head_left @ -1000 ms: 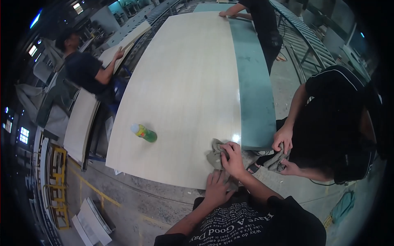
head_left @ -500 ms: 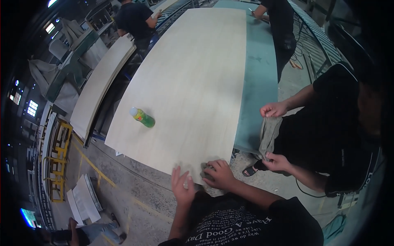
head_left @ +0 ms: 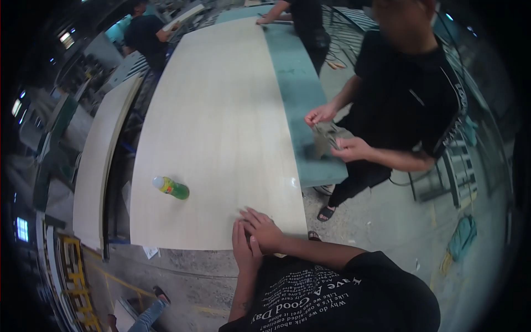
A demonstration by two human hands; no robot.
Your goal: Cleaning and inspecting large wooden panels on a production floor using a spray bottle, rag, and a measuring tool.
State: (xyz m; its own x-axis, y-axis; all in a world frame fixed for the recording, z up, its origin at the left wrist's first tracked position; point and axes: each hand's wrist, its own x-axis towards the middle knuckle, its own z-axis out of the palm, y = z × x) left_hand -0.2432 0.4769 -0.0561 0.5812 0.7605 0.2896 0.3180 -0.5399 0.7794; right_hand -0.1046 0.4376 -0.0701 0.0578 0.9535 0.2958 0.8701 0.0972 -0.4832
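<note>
My left hand [head_left: 246,252] is raised at the near edge of the large pale wood-grained panel [head_left: 221,110], fingers stretched upward and thumb apart. Over its fingers lies my right hand [head_left: 264,231], reaching across from the right. Its fingertips are smeared by motion. A dark gap shows between the two hands, and whatever may be in it cannot be made out. To their left on the panel stands a bottle [head_left: 172,188] with green contents and a pale cap.
A teal surface [head_left: 301,105] runs beneath the panel's right side. There a co-worker [head_left: 398,105] holds a grey cloth [head_left: 329,135] in both hands. Two more people work at the far end. Another long panel [head_left: 105,160] lies to the left, and a yellow-framed rack [head_left: 74,265] stands beyond it.
My right hand has moved left onto my left hand; the dark thing by its fingers no longer shows. The co-worker's cloth is now bunched. My view has turned.
</note>
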